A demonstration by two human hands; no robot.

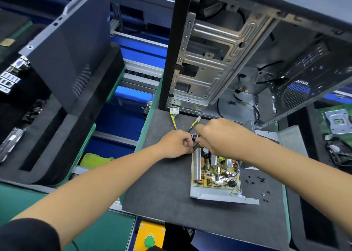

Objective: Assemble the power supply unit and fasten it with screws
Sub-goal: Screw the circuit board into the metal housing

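Both hands, left (176,144) and right (219,136), pinch the cable bundle (196,136) above the open power supply board (215,170); cover (291,142) and screws (255,181), lower right, seem still unfitted.

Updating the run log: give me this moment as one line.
left hand: grips cable bundle | right hand: pinches cable bundle | power supply board: open in tray | screws: loose on mat

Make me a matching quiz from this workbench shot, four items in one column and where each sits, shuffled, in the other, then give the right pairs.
Things:
1. loose black screws
2. white connector
3. green button
4. circuit board

Places:
A. on the yellow box at the bottom edge
B. in the open metal tray
C. on the mat right of the tray
D. by the foot of the computer case

Pairs: 1-C, 2-D, 3-A, 4-B
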